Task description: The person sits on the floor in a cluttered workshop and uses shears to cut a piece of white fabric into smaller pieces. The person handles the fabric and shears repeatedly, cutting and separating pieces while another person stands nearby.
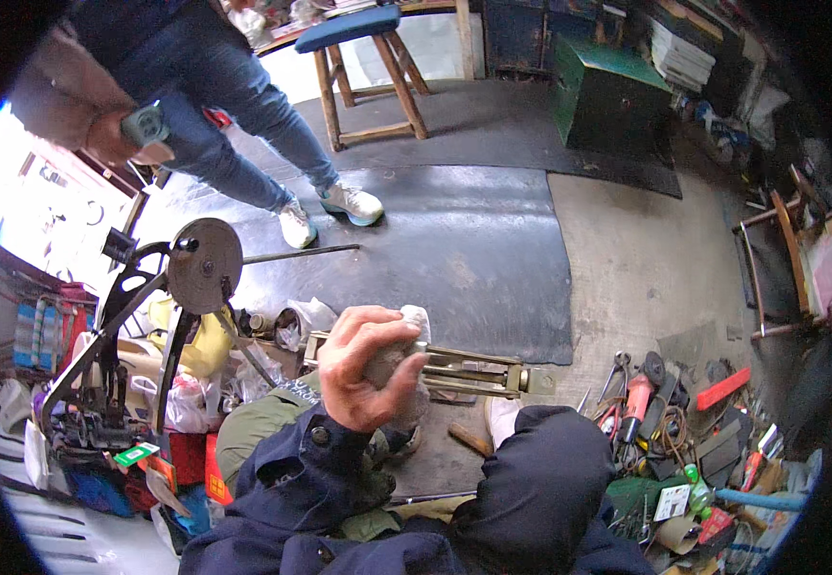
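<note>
My left hand (366, 364) is raised at the centre, fingers curled and thumb bent around a crumpled pale grey cloth (414, 319). Just beyond and under it, a long metal frame with parallel bars (468, 374) lies crosswise, partly covered by the hand. A wooden handle (469, 439) rests below the frame, next to my dark-clad knee (542, 479). My right hand does not show.
A person in jeans (262, 134) stands on a dark mat (473, 259), near a stool (349, 29) and green box (607, 91). At left stands a black metal machine with a disc (205, 264) among bags. Tools, including a red power tool (638, 402), crowd the right.
</note>
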Demonstrator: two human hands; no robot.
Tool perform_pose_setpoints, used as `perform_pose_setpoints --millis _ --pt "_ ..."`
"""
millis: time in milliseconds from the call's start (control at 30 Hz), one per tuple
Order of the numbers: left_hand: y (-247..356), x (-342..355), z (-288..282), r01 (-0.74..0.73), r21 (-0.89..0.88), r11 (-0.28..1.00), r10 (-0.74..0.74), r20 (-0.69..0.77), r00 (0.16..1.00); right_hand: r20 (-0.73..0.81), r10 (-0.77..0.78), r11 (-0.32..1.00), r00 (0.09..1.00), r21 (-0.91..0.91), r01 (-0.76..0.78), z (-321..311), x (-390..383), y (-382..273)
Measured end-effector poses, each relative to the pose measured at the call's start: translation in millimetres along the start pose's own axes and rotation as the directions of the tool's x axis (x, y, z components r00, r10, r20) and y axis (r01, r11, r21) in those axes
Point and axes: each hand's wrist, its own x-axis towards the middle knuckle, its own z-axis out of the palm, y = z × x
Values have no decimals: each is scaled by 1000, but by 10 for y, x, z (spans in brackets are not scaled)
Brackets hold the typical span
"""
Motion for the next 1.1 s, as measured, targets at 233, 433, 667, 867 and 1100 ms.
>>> perform_pose_setpoints --millis 233,433,667,867,1100 --pt "24 5 -27 13 -32 999 -14 -31 999 70 -212 858 975 491 151 -1566 92 -1511" --pt "38 -42 -81 14 -53 999 -17 -49 999 245 -747 659 618 389 643 -2676 -1010 -3697" --pt "0 -108 -113 -1 -108 994 -10 -100 995 455 -814 397 360 -14 918 -1826 -1853 -4646" --pt "-101 -161 -123 -36 -156 987 12 -154 988 463 -736 517 494 -85 852 -1620 -1847 -4650" --pt "-97 -195 -234 28 -201 979 -71 -213 974 373 -806 460 460 -95 883 -1499 -1892 -4731"
